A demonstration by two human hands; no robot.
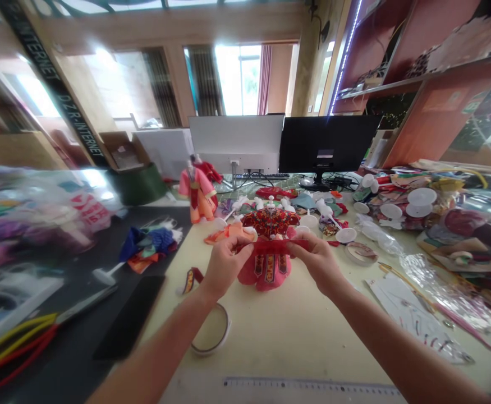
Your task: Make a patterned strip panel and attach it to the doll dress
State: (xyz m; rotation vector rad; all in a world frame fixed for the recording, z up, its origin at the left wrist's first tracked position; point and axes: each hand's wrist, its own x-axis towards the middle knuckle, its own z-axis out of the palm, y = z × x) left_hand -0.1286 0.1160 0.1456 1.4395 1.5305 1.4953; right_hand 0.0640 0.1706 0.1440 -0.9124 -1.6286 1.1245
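Between my two hands a narrow red ribbon (270, 247) is stretched level. My left hand (230, 261) pinches its left end with thumb and fingertips. At its right end, my right hand (312, 255) grips in the same way. Just behind the ribbon is a small doll figure in a dark red patterned robe (270, 221). Below the ribbon shows a pink skirt (265, 276) with patterned bands; the ribbon hides its upper part. Left of my left hand lies a short patterned trim piece (191, 279). A roll of tape (211, 331) rests under my left forearm.
A ruler (312, 387) lies along the near edge. Scissors (26, 336) and a dark flat slab (131, 317) are at left. A doll in pink (197, 193) stands at the back. Right are another tape roll (361, 253), clear plastic and fabric heaps. Two monitors (329, 144) stand behind.
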